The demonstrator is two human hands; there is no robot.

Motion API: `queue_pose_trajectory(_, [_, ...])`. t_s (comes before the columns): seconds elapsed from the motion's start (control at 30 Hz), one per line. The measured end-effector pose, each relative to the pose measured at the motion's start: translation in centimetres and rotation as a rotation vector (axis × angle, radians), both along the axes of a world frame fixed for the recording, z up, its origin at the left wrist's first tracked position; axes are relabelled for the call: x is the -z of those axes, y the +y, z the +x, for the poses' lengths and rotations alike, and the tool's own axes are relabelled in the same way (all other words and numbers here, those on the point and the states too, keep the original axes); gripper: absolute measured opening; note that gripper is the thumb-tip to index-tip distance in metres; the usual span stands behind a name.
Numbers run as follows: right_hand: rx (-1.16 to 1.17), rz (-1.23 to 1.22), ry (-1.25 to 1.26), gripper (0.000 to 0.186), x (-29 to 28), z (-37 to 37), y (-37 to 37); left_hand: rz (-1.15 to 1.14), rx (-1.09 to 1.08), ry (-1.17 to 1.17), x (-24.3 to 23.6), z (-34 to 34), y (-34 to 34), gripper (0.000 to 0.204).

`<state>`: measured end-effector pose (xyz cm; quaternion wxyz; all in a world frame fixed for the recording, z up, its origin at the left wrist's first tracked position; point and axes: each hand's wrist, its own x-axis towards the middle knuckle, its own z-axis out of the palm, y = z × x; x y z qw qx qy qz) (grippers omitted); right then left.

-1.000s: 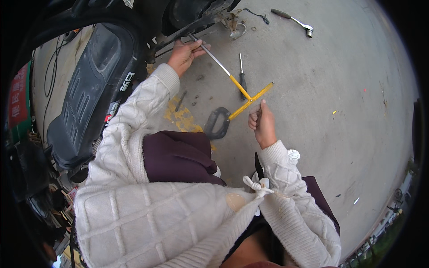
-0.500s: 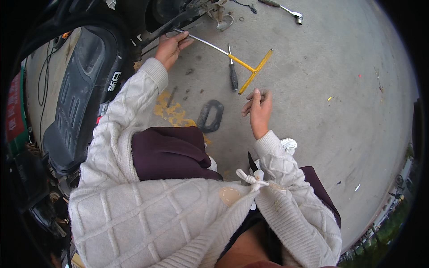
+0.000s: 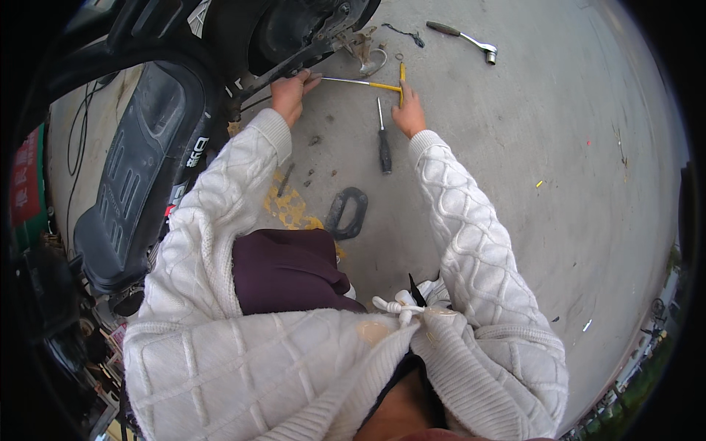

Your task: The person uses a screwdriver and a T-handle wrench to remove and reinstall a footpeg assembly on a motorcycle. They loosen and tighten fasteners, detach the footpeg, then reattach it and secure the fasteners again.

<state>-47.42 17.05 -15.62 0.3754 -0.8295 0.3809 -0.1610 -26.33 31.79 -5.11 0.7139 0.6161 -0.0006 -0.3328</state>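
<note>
A T-handle wrench (image 3: 384, 86) with a yellow grip and a bare metal shaft lies nearly level, its far end running to the underside of a black scooter (image 3: 294, 55). My left hand (image 3: 288, 97) is closed around the shaft beside the scooter's frame, and its fingers hide the wrench's tip. On the yellow crossbar, my right hand (image 3: 409, 116) has its fingers wrapped around the near part. Just below the wrench, a screwdriver (image 3: 384, 151) with a black handle lies on the concrete.
A ratchet (image 3: 471, 44) with a socket and a black strap-like piece (image 3: 404, 33) lie at the far side. Nearer me rests a black oval ring-shaped part (image 3: 346, 213), with small bits and yellow paint (image 3: 290, 209) by it. The scooter's footboard (image 3: 140, 176) stands at left.
My right hand has reached forward and taken hold of the yellow crossbar. The wrench has turned, its handle swinging away from me. My left hand stays by the scooter.
</note>
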Motion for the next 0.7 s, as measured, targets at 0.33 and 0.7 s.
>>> queue_pose_trajectory(0.33, [-0.422, -0.647, 0.529, 0.017, 1.7, 4.0, -3.5, -0.134, -0.030, -0.049, -0.3, -0.1, 1.4, 0.012])
queue_pose_trajectory(0.7, [-0.587, -0.166, 0.227, 0.019, -8.4, -4.5, -1.7, -0.125, -0.006, -0.076, 0.3, -0.1, 2.8, 0.018])
